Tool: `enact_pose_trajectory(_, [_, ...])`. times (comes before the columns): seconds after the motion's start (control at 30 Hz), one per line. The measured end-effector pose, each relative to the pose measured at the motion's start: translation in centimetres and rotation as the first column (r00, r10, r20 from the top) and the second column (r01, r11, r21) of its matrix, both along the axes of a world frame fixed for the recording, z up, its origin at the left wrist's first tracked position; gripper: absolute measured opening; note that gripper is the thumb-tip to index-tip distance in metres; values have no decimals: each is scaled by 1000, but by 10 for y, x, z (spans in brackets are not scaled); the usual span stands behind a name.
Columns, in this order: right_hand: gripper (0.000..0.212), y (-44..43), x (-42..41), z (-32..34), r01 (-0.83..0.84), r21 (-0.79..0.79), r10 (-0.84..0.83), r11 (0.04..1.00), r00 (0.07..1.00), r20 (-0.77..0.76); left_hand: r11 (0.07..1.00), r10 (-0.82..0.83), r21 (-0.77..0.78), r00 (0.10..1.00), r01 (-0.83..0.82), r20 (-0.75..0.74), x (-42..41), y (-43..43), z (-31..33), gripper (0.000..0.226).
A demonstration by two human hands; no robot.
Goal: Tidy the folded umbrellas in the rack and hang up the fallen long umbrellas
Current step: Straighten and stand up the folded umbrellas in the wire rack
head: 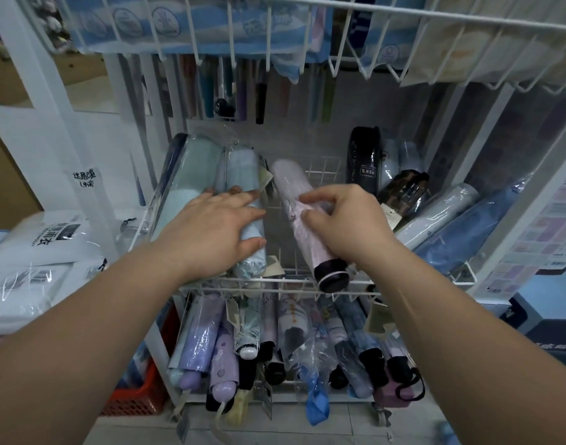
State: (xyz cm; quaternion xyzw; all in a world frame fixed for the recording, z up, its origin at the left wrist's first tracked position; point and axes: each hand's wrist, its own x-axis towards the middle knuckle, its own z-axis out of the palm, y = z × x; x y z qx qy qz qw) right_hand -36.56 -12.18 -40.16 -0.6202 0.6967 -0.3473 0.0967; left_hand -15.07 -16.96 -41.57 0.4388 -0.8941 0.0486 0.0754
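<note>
A white wire rack [269,281] holds folded umbrellas on its middle shelf. My left hand [217,226] lies flat with spread fingers on a pale blue folded umbrella [248,255], next to a mint one [191,175] in clear wrap. My right hand [342,220] grips a pink folded umbrella [289,181] with a black handle [331,277] that pokes over the shelf's front wire. Bare wire shows between the two umbrellas. Long umbrellas [259,91] hang at the back under the top shelf.
Black, grey and blue folded umbrellas [461,226] lie askew on the shelf's right. The lower shelf [275,396] is packed with purple, blue and pink folded umbrellas. White packaged raincoats [41,252] sit at the left, a red basket [137,396] below, boxes at the right.
</note>
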Motion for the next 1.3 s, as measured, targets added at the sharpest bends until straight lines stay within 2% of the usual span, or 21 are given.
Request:
enact_pose_trajectory(0.1, [32, -24, 13, 1, 59, -32, -62, 998, 989, -135, 1000, 3, 15, 1000, -3, -15, -1, -1, 2, 65])
enact_pose_trajectory(0.2, [36, -52, 27, 2, 124, 150, -71, 981, 946, -316, 999, 1, 33, 1000, -1, -22, -1, 0, 6, 64])
enact_pose_trajectory(0.3, [41, -60, 28, -4, 43, 401, 132, 915, 908, -398, 999, -3, 53, 999, 6, -41, 1, 0, 7, 65])
enact_pose_trajectory(0.37, [46, -58, 22, -11, -56, 475, 302, 878, 836, -459, 998, -5, 57, 999, 7, -43, 2, -2, 7, 64])
enact_pose_trajectory(0.4, [50, -56, 17, -12, -107, 469, 343, 877, 824, -452, 998, -6, 58, 999, 8, -41, 2, -2, 7, 64])
enact_pose_trajectory(0.47, [57, -50, 3, -7, -185, 394, 333, 900, 876, -348, 998, -11, 61, 999, 13, -44, 2, -3, 6, 64])
enact_pose_trajectory(0.5, [57, -48, -4, -5, -172, 334, 286, 927, 899, -331, 998, -14, 60, 999, 17, -48, 2, -4, 6, 63])
enact_pose_trajectory(0.57, [59, -46, -20, -1, -52, 268, 164, 962, 895, -415, 998, -18, 53, 998, 21, -53, 2, -3, 5, 63])
enact_pose_trajectory(0.63, [75, -45, -28, 3, 45, 338, 133, 940, 864, -485, 998, -15, 54, 998, 18, -53, 2, -2, 4, 63])
enact_pose_trajectory(0.73, [91, -47, -20, 10, 52, 507, 210, 860, 870, -446, 998, -9, 54, 998, 13, -61, 1, 0, 4, 63])
enact_pose_trajectory(0.83, [77, -51, -7, 9, 26, 573, 198, 819, 925, -325, 998, -4, 56, 998, 7, -61, 0, 1, 4, 64])
enact_pose_trajectory(0.9, [73, -53, -3, 7, 9, 518, 149, 855, 954, -262, 998, -2, 56, 998, 6, -63, 0, 0, 4, 64])
enact_pose_trajectory(1.03, [79, -52, 1, -7, 12, 392, 60, 920, 984, -170, 999, 1, 53, 998, 2, -67, 3, -1, 1, 65])
enact_pose_trajectory(1.1, [79, -51, 6, -22, 17, 401, 100, 916, 958, -269, 999, -2, 47, 998, 6, -70, 3, -1, 1, 65])
enact_pose_trajectory(1.17, [67, -53, 8, -29, 11, 439, 183, 899, 900, -396, 999, 1, 43, 997, 2, -75, 2, -1, 1, 65])
enact_pose_trajectory(1.23, [61, -55, 9, -26, 9, 473, 264, 881, 821, -507, 999, 3, 42, 997, 0, -74, 2, 0, 1, 65])
enact_pose_trajectory(1.3, [69, -57, 5, -25, 53, 464, 292, 884, 713, -637, 999, 4, 42, 997, 0, -73, 2, 0, 1, 65])
